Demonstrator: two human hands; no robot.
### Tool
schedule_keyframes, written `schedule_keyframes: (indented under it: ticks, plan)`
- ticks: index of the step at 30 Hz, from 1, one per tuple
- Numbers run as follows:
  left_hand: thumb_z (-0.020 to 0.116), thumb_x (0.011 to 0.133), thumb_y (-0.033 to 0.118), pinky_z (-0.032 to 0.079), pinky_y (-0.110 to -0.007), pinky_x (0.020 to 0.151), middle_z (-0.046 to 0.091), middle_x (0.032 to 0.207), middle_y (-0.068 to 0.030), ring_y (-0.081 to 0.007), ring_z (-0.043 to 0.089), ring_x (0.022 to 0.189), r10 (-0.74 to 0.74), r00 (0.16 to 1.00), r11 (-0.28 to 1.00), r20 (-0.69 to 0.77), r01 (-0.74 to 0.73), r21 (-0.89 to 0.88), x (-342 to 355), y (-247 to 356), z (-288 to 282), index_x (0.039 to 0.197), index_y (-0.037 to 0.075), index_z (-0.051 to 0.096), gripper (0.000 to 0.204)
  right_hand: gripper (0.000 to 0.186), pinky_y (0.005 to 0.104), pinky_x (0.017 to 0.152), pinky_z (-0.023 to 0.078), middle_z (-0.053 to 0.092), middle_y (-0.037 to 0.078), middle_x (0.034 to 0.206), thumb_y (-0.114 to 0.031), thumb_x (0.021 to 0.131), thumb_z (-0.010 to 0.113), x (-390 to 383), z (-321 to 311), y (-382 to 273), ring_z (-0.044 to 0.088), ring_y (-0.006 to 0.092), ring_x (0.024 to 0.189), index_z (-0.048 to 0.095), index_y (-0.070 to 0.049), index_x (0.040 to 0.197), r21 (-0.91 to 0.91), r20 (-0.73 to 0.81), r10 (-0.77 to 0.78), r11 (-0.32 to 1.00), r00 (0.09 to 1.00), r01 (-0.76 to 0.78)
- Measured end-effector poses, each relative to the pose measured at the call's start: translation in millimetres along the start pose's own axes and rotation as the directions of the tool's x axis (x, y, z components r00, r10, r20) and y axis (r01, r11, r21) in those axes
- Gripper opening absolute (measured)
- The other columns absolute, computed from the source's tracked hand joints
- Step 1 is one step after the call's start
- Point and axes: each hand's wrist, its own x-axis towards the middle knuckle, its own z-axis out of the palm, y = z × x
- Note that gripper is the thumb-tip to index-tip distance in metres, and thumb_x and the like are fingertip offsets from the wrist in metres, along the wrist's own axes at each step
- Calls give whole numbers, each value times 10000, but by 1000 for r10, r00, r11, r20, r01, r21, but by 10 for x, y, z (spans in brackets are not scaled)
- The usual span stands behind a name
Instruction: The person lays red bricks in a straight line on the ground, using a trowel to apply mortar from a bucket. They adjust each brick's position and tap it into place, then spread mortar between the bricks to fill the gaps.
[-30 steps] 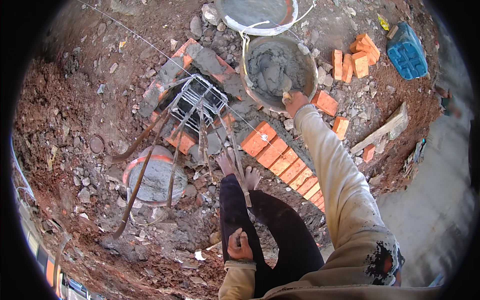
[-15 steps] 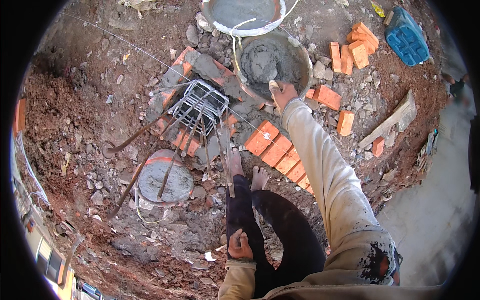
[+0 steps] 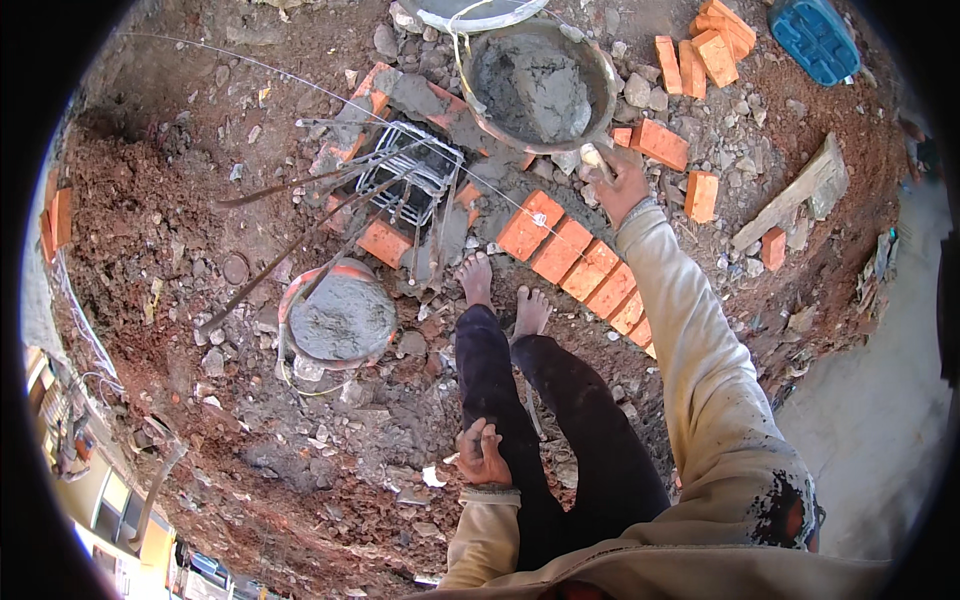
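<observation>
My sleeve (image 3: 690,330): matt cloth, creased
Mortar (image 3: 548,88): damp-looking, lumpy
Bricks (image 3: 590,270): rough, matt clay
Blue container (image 3: 815,42): smooth plastic
Plank (image 3: 788,198): rough wood

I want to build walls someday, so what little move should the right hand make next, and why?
Maybe lift the pale-handled tool gently away from the basin: the right hand grips it by the near rim, with grey mortar just beyond. I can't tell how much the tool carries, so slowly seems safest.
</observation>
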Motion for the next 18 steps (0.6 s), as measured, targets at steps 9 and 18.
schedule_keyframes:
  ticks: [9,18]
  plan:
    - [612,897,329,503,-252,702,669,967,-110,-146,630,798,-7,996,999,85,4,33,345,-148,-159,1149,-37,592,445,514,375,892,486,646,221,1068,-184,817,628,-1727,400,-164,627,354,1030,520,-61,1304,123,169,355,918,920,-377]
    - [403,969,376,321,-379,1044,495,1341,-148,-245,456,1242,146,779,980,609,-200,21,3446,-254,1174,1322,-21,468,535,426,361,806,513,673,182,1002,-116,831,607,-2703,2040,-226,661,282,915,555,-2,1238,169,15,494,856,870,-489]
